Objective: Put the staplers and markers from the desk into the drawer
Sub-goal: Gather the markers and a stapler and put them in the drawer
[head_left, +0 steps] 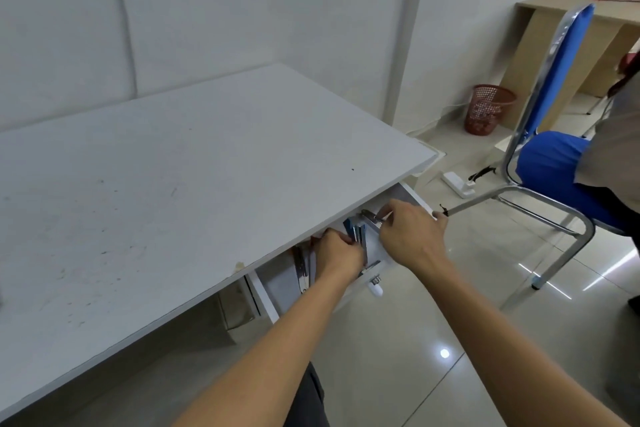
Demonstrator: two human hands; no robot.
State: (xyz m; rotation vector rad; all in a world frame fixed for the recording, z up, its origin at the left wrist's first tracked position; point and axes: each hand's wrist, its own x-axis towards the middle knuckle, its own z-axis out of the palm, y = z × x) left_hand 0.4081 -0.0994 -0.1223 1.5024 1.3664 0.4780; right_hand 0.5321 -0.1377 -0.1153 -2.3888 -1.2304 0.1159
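Under the white desk (194, 163) a white drawer (273, 284) stands pulled out. Both my hands reach into it. My left hand (337, 255) is closed around a blue stapler (356, 230) standing on edge in the drawer. My right hand (412, 232) pinches a metal stapler (372, 218) at the drawer's far right. Another metal stapler (301, 265) lies at the drawer's left, partly under the desk edge. No markers show; the desk edge and my hands hide much of the drawer's inside.
A blue chair with a chrome frame (550, 149) stands to the right, with a person sitting on it at the frame edge. A red wastebasket (486, 109) and a white power strip (457, 182) are on the tiled floor. A wooden desk (588, 28) is at far right.
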